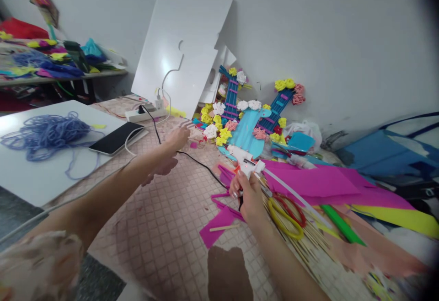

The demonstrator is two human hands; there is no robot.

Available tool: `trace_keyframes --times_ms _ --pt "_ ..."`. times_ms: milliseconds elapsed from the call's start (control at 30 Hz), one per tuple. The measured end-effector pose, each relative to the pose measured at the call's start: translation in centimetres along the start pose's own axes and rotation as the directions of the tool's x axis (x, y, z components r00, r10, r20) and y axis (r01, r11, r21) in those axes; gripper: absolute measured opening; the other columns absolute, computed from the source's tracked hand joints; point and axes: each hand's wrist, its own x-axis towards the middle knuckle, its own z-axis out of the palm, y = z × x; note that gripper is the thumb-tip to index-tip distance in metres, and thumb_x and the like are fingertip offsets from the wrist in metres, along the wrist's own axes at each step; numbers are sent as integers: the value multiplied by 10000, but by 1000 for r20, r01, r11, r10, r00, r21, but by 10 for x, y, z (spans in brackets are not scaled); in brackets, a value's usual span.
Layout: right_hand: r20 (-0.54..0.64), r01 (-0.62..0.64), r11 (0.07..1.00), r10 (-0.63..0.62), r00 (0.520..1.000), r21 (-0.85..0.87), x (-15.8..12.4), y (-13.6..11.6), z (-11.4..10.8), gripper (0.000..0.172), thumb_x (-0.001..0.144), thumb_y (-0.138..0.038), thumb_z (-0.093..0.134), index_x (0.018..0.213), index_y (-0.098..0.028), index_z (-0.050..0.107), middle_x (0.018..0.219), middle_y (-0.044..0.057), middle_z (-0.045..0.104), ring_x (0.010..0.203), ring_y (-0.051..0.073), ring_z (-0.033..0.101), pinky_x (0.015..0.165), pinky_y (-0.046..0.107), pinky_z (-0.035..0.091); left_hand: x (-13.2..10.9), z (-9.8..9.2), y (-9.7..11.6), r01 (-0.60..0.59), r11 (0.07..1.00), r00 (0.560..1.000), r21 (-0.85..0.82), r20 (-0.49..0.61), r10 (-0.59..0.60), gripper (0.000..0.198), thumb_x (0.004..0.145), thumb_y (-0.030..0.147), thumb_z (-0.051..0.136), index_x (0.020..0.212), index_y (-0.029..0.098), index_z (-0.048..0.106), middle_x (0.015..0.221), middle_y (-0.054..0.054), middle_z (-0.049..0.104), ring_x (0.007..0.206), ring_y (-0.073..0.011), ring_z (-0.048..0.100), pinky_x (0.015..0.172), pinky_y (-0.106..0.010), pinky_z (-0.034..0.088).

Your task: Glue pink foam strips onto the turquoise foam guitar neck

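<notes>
My right hand (247, 195) is closed round the handle of a white glue gun (244, 159), whose nozzle points up and left toward the blue foam guitar craft (247, 129). A black cord (192, 159) runs from the gun across the floor to a white power strip (146, 114). My left hand (178, 138) is stretched far forward over the tiled floor, its fingers extended and blurred, near small foam flowers (214, 125) at the foot of the guitars. Nothing shows in that hand.
Magenta foam sheets (308, 180), yellow and red scissors (286, 216), a green stick (338, 223) and bamboo skewers lie at the right. A white board (34, 173) at the left carries purple yarn (44, 134) and a phone (115, 138). A large white panel (181, 40) leans on the wall.
</notes>
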Motion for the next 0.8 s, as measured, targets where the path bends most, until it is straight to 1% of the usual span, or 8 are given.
trace_keyframes --times_ms 100,200,267,333,400,500,667,800 --pt "0 -8 1000 8 1000 13 0 0 0 250 823 -356 638 743 -215 448 494 -103 425 387 45 368 381 180 307 19 -7 -1 36 999 999 12 -40 -35 278 894 285 541 1111 117 586 1111 -121 605 976 -228 600 826 -400 502" --pt "-1 -12 1000 12 1000 19 0 1 0 207 832 -341 632 783 -213 476 498 -101 433 392 45 367 385 180 305 26 -10 6 22 1000 998 -12 -65 -23 275 864 264 555 1075 94 600 961 -117 658 881 -217 623 759 -326 489" --pt "-2 -17 1000 17 1000 18 0 2 0 207 834 -333 632 778 -211 474 498 -100 436 391 45 372 386 183 306 25 -5 15 -9 1000 999 -26 -48 8 318 838 285 585 1100 104 584 931 -93 669 835 -200 627 705 -291 486" --pt "-4 -26 999 26 1000 21 0 2 0 225 834 -328 633 754 -207 461 497 -99 433 390 42 374 388 183 302 23 4 25 -59 998 998 -30 3 59 279 811 283 624 1039 122 611 917 -71 670 833 -191 626 707 -279 489" --pt "-1 -37 999 37 999 28 -1 1 0 236 834 -328 634 744 -205 454 501 -98 431 395 40 375 391 179 298 23 12 33 -107 994 991 -22 76 108 255 827 297 625 1022 133 619 965 -62 657 862 -186 621 750 -311 507" --pt "3 -36 999 36 999 28 -1 0 0 216 838 -330 631 770 -207 467 510 -97 431 398 40 369 392 181 299 29 20 38 -127 992 982 22 143 122 314 889 324 558 1149 149 562 1140 -87 592 965 -206 601 815 -406 519" --pt "-1 -14 1000 14 1000 3 1 1 -3 157 856 -324 610 834 -206 509 512 -95 426 399 47 361 383 188 296 47 18 31 -61 991 991 120 129 45 341 893 322 552 1191 157 538 1187 -96 568 1004 -218 589 833 -423 514" --pt "-8 14 1000 -14 1000 -17 0 2 -4 144 862 -325 599 847 -207 519 513 -96 417 403 50 349 379 188 296 53 9 6 10 987 997 158 72 -22 341 892 322 553 1191 157 538 1187 -97 567 1006 -219 589 833 -422 514"
